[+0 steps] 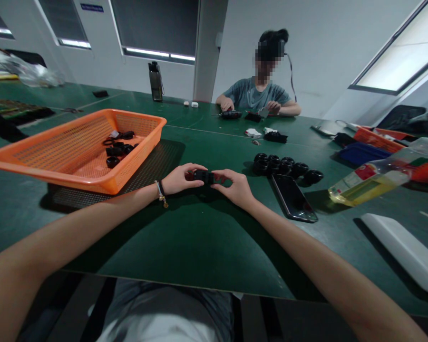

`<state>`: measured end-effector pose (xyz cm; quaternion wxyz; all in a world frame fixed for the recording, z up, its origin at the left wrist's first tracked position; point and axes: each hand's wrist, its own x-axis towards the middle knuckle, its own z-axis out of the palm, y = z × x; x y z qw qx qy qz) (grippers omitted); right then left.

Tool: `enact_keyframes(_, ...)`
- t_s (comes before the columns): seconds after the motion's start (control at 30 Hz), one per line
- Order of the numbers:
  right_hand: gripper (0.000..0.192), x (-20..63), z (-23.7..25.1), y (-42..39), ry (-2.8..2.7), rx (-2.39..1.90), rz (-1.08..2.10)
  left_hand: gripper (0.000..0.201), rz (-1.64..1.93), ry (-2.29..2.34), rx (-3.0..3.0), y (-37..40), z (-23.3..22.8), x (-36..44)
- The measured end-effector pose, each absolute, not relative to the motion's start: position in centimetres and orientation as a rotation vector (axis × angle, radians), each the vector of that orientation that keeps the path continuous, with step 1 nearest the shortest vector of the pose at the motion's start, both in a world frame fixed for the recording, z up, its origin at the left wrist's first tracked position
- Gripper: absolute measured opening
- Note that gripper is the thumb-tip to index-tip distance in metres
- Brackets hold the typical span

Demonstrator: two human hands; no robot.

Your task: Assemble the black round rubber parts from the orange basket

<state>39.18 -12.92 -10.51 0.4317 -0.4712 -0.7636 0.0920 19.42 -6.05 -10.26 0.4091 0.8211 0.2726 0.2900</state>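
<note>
While you lean your forearms over the green table (199,251), your two hands meet in front of you on one small black part (204,177), just above the tabletop or resting on it; which of these, you cannot tell from here. Your left hand (181,179) holds the part's left end, fingers behind and thumb along the near side, narrowed to its width. Your right hand (236,186) has thumb and index fingertips drawn close together at the right end, with a rounded gap behind them; whether they pinch a separate piece is too small to tell.

To your left, near that wrist with its bracelet (160,194), stands the orange basket (53,140), with several black pieces (117,149) lying loose at its right side. Beyond your right hand, more black parts (281,166) sit bunched together, the phone (294,198) lying just in front of them, face up. Further right are a tilted bottle (373,183) of yellow liquid and a white slab (403,249). Across the table, a co-worker (258,97) sits with one hand at a dark tool (231,115).
</note>
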Motion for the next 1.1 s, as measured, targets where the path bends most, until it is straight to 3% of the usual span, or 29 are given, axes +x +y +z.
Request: enact_keyframes(1.1, 0.027, 39.17, -10.45, -12.93, -1.910, -1.197, 0.265, 0.041, 0.699, 0.724, 2.119, -6.10, -9.90, 19.48)
